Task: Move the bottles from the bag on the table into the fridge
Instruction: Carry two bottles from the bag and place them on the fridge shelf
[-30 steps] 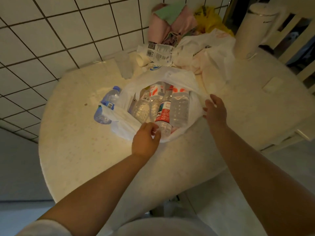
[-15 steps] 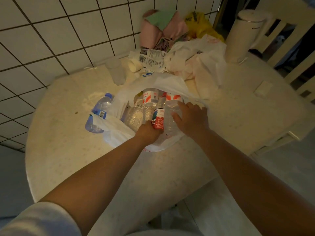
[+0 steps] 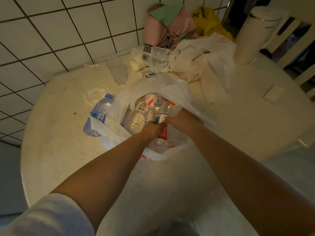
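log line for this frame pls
phase: grasping in bag | left hand: grips red-label bottle | right hand: on clear bottle, grip unclear | fridge: unseen

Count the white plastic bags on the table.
2: the open bag of bottles in the middle, both hands inside it, and a crumpled one behind it by the wall. The clutter there may hide more.

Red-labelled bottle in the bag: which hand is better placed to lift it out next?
Probably the left hand: it already grips the red-labelled bottle at mid-body inside the white bag. The right hand reaches in beside it, on or by a clear bottle; its fingers are hidden.
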